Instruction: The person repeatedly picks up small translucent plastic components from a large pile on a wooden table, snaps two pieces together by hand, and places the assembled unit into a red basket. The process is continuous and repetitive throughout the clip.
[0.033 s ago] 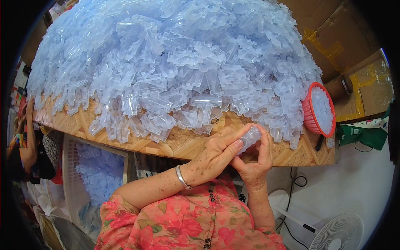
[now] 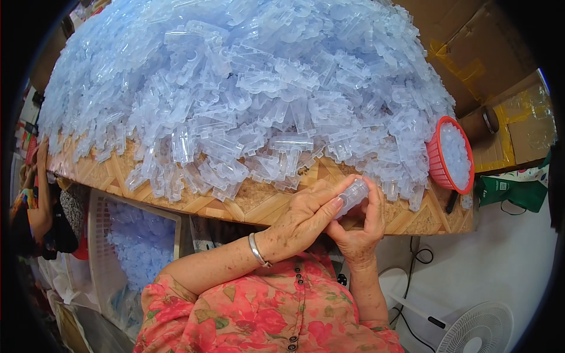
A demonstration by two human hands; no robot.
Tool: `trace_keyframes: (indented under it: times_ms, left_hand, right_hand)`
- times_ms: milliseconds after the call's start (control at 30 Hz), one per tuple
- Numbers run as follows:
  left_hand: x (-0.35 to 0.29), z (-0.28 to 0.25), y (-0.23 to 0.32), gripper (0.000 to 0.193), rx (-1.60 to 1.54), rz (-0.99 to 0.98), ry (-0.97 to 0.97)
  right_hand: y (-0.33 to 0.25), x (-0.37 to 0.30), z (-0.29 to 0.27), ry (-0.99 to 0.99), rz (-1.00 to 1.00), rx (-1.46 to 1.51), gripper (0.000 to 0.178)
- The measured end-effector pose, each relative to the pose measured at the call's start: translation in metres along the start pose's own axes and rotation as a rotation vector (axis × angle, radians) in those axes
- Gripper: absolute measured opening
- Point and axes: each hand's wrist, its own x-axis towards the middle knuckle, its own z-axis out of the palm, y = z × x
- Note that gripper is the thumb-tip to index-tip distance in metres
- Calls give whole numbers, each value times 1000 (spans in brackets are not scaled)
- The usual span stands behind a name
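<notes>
Just above the table's front edge, my two hands come together around a small clear plastic part (image 2: 355, 193). My left hand (image 2: 303, 216), with a silver bangle at the wrist, presses its thumb and fingers against one side of the part. My right hand (image 2: 360, 232) is curled round the other side, its fingers up beside the part's far end. The lower portion of the part is hidden by my fingers. Beyond my hands lies a big heap of similar clear, bluish plastic parts (image 2: 235, 106), with loose ones spread toward the front edge.
A red basket (image 2: 434, 162) filled with small pale pieces sits on the table's right side, a dark tool (image 2: 452, 202) by it. Cardboard boxes (image 2: 488, 53) stand behind. A pale crate (image 2: 97, 247) of plastic pieces is below left; a white fan (image 2: 479, 329) is lower right. Another person's arm (image 2: 41, 194) shows far left.
</notes>
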Motion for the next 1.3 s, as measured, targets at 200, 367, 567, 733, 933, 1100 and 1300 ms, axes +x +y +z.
trace_keyframes:
  times_ms: [200, 367, 567, 733, 933, 1100, 1300]
  left_hand:
    - [1, -5, -1, 48, 97, 52, -51]
    - [5, -16, 6, 57, 205, 58, -176]
    - [7, -19, 11, 62, 18, -47, -269]
    - [4, -25, 21, 59, -297, -240, -328]
    - [4, -21, 12, 60, -737, -393, -300]
    - [1, -14, 12, 60, -776, -375, -249]
    - [4, -20, 17, 60, -787, -430, -302]
  right_hand:
    - [4, -2, 0, -17, 6, 5, 83]
    - [1, -2, -3, -84, 169, 73, 85]
    - [-2, -5, 1, -14, 203, 324, 87]
    - [-5, -2, -4, -53, 234, 372, 89]
    - [-10, 2, -5, -63, 265, 506, 90]
    - [-4, 0, -5, -70, 208, 413, 91]
    - [-1, -2, -4, -37, 100, 265, 90]
